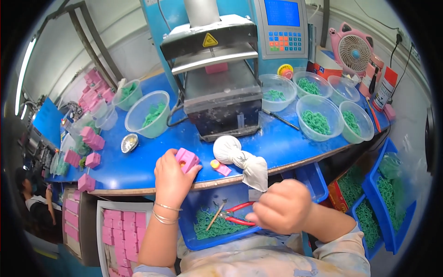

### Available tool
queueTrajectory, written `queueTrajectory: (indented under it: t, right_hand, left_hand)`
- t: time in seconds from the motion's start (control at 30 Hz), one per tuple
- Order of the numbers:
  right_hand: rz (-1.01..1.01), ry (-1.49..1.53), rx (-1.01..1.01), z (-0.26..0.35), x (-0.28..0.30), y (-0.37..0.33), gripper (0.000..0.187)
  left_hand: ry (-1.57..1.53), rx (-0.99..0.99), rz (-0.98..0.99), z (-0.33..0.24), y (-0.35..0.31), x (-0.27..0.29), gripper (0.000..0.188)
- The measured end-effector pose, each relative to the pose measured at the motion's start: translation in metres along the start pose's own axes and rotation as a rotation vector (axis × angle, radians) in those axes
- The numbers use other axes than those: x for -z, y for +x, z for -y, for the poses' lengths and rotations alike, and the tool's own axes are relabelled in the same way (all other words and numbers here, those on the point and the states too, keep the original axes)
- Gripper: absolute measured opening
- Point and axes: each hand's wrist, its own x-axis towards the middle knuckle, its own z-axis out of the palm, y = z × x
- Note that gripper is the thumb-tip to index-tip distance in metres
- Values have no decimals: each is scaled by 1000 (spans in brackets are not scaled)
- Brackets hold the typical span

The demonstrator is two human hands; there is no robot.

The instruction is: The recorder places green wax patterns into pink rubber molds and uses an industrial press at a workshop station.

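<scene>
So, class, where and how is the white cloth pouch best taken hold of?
Probably grip the white cloth pouch by its pinched neck, from above and the person's right, where the right hand is. Its rounded head lies away from the person, its loose tail over the front edge of the blue table; the narrow neck between suits a pinch.

- Press head (233,36): a yellow triangular warning sign (210,40), black-edged with a dark symbol inside, on its front.
- Control panel (279,29): a lit blue screen (282,13); any characters on it are too faint to read.
- Keypad (285,41) below that screen: rows of blue, orange-red and green keys, their markings too small to make out.
- Red-and-white spray can (385,90): dark lettering along its body, slanting with the tilted can.
</scene>
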Motion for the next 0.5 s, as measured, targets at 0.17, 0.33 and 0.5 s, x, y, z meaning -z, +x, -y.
queueTrajectory:
  t: [0.17, 0.33, 0.5]
  right_hand:
    - [-111, 219, -29, 12, -25, 7, 19]
    - [109, 338, -53, 18, -34, 27, 54]
    - [-23, 382, 2, 42, -50, 23, 39]
  left_hand:
    - [-335, 109, 35, 23, -29, 17, 48]
    - [-1498, 290, 280, -6, -62, 44, 49]
    - [-2302, 492, 253, -4, -66, 35, 50]
